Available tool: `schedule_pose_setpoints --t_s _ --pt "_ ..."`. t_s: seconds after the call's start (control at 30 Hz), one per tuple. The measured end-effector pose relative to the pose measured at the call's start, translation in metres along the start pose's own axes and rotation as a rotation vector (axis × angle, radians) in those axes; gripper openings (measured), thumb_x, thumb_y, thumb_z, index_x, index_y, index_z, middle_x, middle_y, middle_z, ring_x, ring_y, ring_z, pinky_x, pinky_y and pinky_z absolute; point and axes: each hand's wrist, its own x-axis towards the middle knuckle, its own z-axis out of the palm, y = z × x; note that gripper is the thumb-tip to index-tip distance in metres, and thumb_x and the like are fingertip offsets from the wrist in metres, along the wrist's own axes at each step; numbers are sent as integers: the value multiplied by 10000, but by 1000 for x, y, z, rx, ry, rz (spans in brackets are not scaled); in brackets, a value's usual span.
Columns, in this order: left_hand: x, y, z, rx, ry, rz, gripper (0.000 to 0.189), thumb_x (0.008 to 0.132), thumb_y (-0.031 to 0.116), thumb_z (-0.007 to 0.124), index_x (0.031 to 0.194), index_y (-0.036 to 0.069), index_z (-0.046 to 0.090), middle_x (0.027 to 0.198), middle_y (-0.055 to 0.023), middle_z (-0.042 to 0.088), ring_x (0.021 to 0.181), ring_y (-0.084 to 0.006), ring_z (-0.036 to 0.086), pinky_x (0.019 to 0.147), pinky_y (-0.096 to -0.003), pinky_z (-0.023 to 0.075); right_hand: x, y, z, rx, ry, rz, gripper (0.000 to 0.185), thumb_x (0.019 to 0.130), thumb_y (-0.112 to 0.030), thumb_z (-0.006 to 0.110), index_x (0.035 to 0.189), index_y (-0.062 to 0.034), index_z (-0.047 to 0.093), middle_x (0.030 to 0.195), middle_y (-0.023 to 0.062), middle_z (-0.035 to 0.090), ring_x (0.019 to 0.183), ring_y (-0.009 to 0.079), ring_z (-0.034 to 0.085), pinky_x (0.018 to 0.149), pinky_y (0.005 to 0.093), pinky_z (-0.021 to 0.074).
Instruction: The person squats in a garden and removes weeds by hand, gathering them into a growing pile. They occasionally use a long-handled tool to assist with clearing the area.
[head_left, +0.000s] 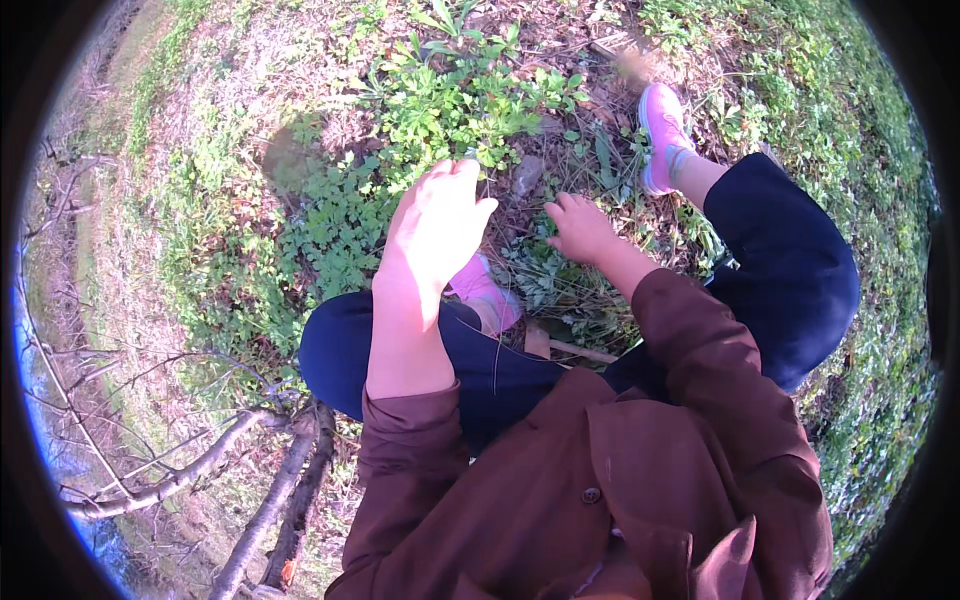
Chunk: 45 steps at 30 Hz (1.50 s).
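Brightly sunlit, my left hand (436, 219) reaches toward a clump of leafy green plants (442, 105). Its fingertips are at the near edge of the leaves and the thumb stands apart; glare hides whether anything is between them. My right hand (582, 229) hovers palm down, fingers loosely spread, with nothing visible in it. Under and beside it lies a loose heap of leafy stems (559, 281), between my feet. A grey stone (527, 175) sits on the soil between the two hands.
My pink shoes (664, 131) stand on either side of the heap. Bare tree branches (262, 502) rise close by my left knee. A flat brown piece (537, 340) and a thin stick (581, 350) lie near me. A blurred brownish thing (634, 65) is beyond my right shoe.
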Motion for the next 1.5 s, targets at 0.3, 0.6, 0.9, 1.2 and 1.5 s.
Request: schedule_pose_setpoints --t_s 0.3,0.6,0.9,1.2,1.5 --pt "11 -18 -8 -85 45 -86 279 837 199 611 1013 -5 541 955 -226 596 963 -377 566 840 -427 457 -52 -26 86 72 -988 -89 475 816 -439 599 1081 -50 657 1083 139 652 972 299 632 819 414 506" --pt "21 -50 17 -163 200 -188 349 800 271 653 992 -11 580 920 -227 618 920 -373 603 809 -436 482 -18 -39 -14 85 -781 -118 495 769 -415 662 1133 -80 638 1093 156 643 1034 313 603 888 394 474" --pt "93 -72 164 -493 30 -559 475 781 368 632 1067 -10 604 1032 -251 630 989 -376 611 860 -403 490 -48 -60 -64 126 -269 -29 369 823 -336 625 1100 -91 618 1115 136 592 1094 313 546 912 452 430" --pt "112 -39 170 -1126 557 -523 182 869 120 504 937 36 651 873 -90 674 764 -278 602 742 -331 482 -64 -32 -89 268 -121 2 411 817 -364 629 1101 -67 607 1090 153 601 1057 315 564 921 416 436" --pt "52 57 99 -531 375 -53 176 921 184 440 966 90 581 911 -154 648 805 -348 633 675 -430 491 -34 4 -112 1427 630 435 401 930 -241 564 1236 -14 440 1132 118 555 826 151 632 674 256 479"
